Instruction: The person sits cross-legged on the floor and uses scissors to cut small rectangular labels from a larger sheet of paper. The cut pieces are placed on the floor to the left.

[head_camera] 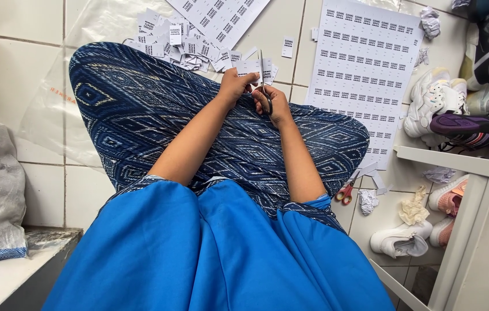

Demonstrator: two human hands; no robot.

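The right hand (273, 105) has its grip closed through the loops of the scissors (264, 86), whose blades point up toward twelve o'clock, and the left hand (234, 86) pinches a strip (251, 68) of printed labels just at nine o'clock of the blades, both hands resting over the knee of the patterned skirt (158, 109). To cut well here, it seems best to keep the strip taut between thumb and fingers, feed it squarely into the throat of the blades rather than the tips, and close along the white gap between two labels so no print is clipped; how far the blades stand apart I cannot tell, since they show edge-on. The left fingertips lie near the cutting line, so they should stay behind it. Steadying both wrists on the knee looks like the surest way to hold the cut straight. Just beyond the hands, at eleven o'clock, cut labels (178, 43) lie heaped on a clear plastic sheet (92, 26) on the tiled floor (17, 57), so each freed piece can simply drop there. At two o'clock lies an uncut label sheet (365, 63), another sheet (218, 14) at twelve, and red-handled scissors (345, 193) lie on the floor at four o'clock beside crumpled paper (367, 201), with shoes (434, 103) further right.
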